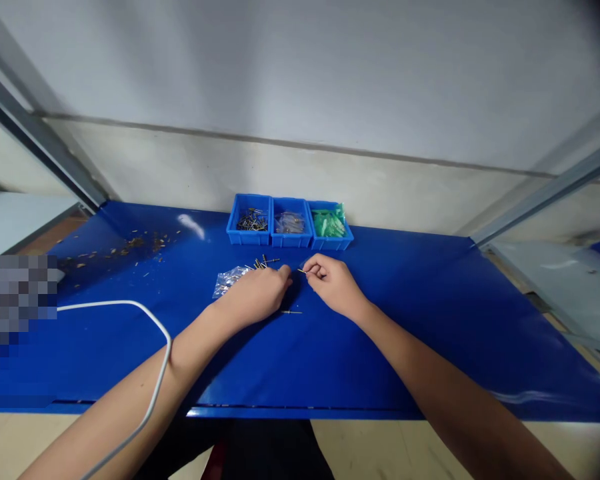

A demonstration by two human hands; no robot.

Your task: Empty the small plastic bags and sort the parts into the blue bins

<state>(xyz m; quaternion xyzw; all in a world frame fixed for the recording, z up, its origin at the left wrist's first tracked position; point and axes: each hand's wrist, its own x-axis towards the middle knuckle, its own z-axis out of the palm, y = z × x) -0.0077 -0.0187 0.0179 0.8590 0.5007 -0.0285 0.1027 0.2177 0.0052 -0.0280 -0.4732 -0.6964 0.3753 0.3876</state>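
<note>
My right hand point(330, 283) is closed in a pinch on a small thin metal pin point(301, 271), which points left from the fingertips. My left hand point(263, 293) reaches over the blue table, its fingers curled and mostly hidden from view; whether it grips anything does not show. Just beyond it lie several loose pins point(263, 262), and a clear plastic bag point(229, 281) with small parts is at its left. One single pin point(293, 312) rests on the table below the gap between the hands.
Behind the hands stand three blue bins, holding metal pins point(251, 221), clear bags point(290, 223) and green bags point(329, 223). Brown debris point(143, 245) is scattered at the left of the table point(380, 373). A white cable point(167, 353) crosses my left forearm.
</note>
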